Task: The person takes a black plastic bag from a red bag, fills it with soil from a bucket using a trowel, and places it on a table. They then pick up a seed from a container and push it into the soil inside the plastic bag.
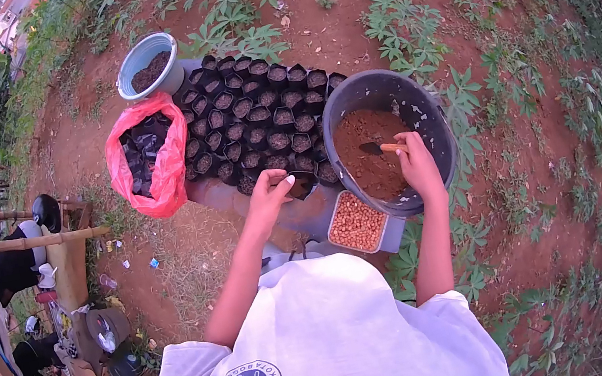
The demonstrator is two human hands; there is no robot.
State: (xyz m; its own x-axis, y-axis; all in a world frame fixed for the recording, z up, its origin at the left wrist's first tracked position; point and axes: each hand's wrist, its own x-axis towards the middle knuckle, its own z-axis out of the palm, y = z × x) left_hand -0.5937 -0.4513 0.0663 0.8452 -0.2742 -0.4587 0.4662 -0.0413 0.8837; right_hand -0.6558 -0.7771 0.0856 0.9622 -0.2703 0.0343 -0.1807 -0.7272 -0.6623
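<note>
My right hand (419, 165) is closed around the wooden handle of a small trowel (382, 148), its dark blade over the brown soil (372, 163) inside a large black bucket (423, 106). With thumb and fingers together, my left hand (270, 195) pinches the rim of a black planting bag (305, 185) at the near edge of the group. Beyond it stand several rows of black planting bags (254, 116) filled with dark soil. Close to the bucket's near side, a clear square container (356, 223) holds many small tan seeds or nuts.
A red plastic bag (173, 158) with folded black bags inside lies left of the rows. Behind it stands a light blue bucket (174, 73) of dark soil. Leafy plants (401, 25) grow beyond and to the right. Bamboo poles (44, 240) and assorted items are at far left.
</note>
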